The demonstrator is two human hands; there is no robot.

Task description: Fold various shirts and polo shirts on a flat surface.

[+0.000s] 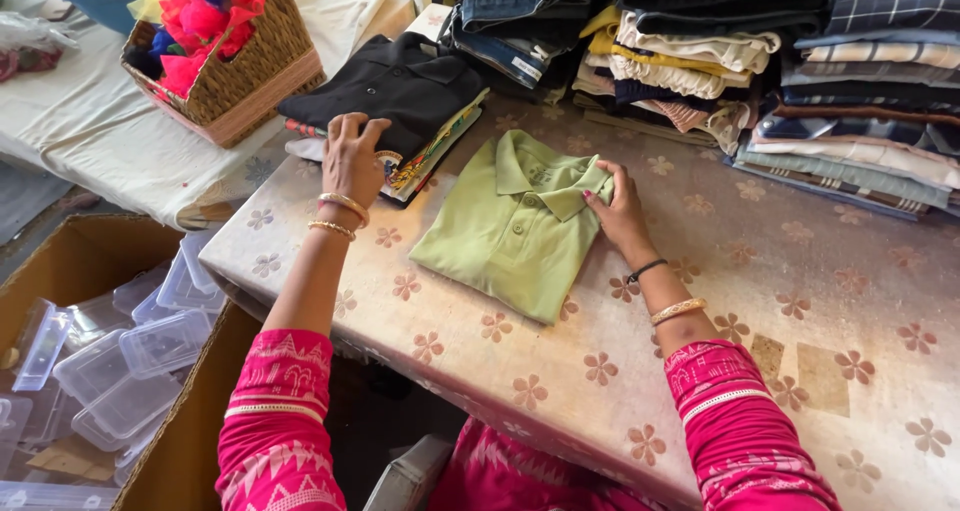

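Note:
A folded light green polo shirt [510,233] lies on the flower-patterned table [760,271] in front of me. My right hand [618,209] pinches the right end of its collar and shoulder edge. My left hand [352,157] rests flat on the near edge of a small stack of folded shirts [400,101], topped by a black one, just left of the green shirt. Both wrists carry gold bangles, and my sleeves are pink with a white pattern.
Tall piles of folded clothes [830,81] line the table's far edge. A woven basket [240,71] of bright red and blue fabric stands at the far left on a cream cloth. A cardboard box [90,261] of clear plastic containers sits on the floor at the left.

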